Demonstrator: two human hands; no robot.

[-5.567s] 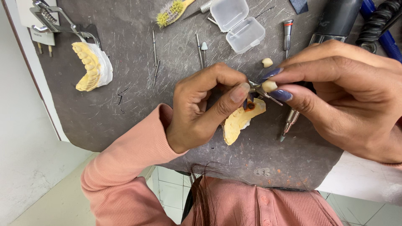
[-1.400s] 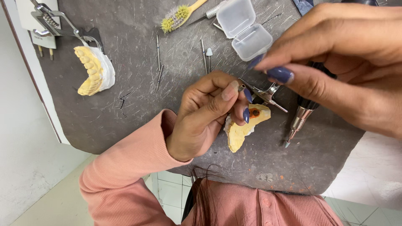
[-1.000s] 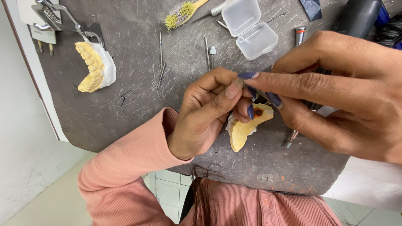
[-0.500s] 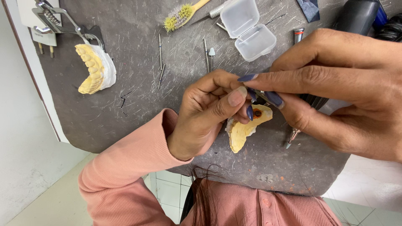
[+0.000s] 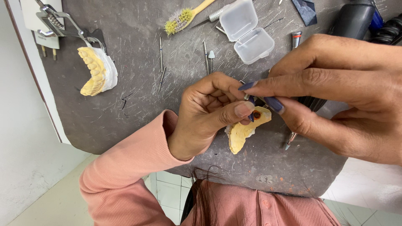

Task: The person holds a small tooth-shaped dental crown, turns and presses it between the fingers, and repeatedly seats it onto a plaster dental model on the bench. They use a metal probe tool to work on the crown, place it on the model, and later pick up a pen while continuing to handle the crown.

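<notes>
Scratched dark grey matting covers the surface (image 5: 138, 125), dusted with pale powder and bordered by a white wall on one side and floor tiles below. Near its middle the left hand (image 5: 205, 115), in a ribbed pink sleeve, pinches a yellow plaster dental cast (image 5: 240, 134) between thumb and forefinger, the fingers closed firmly around one end of the arch so that the other end hangs free just above the mat. A small reddish-orange spot sits on the cast right at the grip.

The right hand (image 5: 335, 96) comes in from the other side with its thumb and forefinger pressed together at that same spot; a thin metal tip shows between them, but what exactly they hold is too hidden to tell. A slim metal-tipped handpiece (image 5: 291, 140) pokes out beneath this hand.

The cast looks stiff, chalky and light, with a matte, slightly gritty face that should not slip; it is likely brittle at the thin edges and tooth ridges, so the thick base of the arch seems the safest place to hold.

Well apart, at the far side of the mat, lies a second cast (image 5: 97, 71), yellow teeth on a white base, clamped in a hinged metal frame (image 5: 58, 21). Near the top edge rest a wooden brush (image 5: 184, 19) with yellow-green bristles, an open clear plastic box (image 5: 247, 31), and several thin steel burs (image 5: 161, 62).
</notes>
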